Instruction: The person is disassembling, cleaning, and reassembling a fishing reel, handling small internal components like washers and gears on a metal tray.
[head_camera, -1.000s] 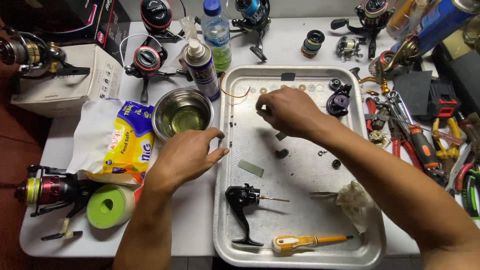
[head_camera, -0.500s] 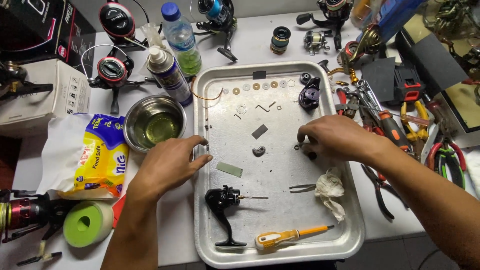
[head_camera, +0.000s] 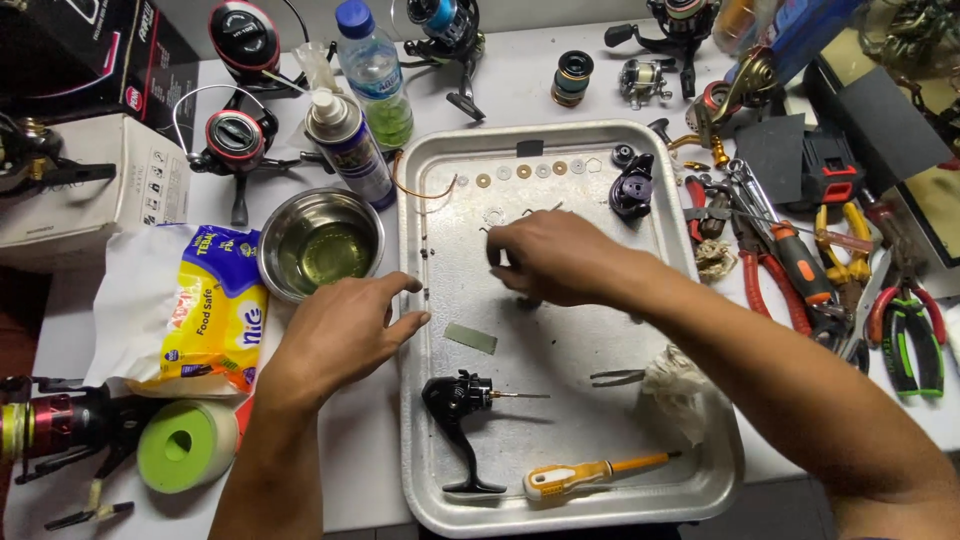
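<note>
Metal tray (head_camera: 700, 480), flat and rimmed, lies under right hand (head_camera: 560, 262).

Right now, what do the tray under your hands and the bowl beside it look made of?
The tray looks like dull grey metal, perhaps aluminium: matte, scuffed sheet with a rolled rim. The bowl looks like stainless steel: a bright, mirror-like rim, with yellowish liquid inside. The right hand is over the tray; the left hand rests at its edge.

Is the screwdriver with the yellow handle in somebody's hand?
No, the screwdriver lies by itself at the near edge of the metal tray, away from both the left hand and the right hand.
</note>
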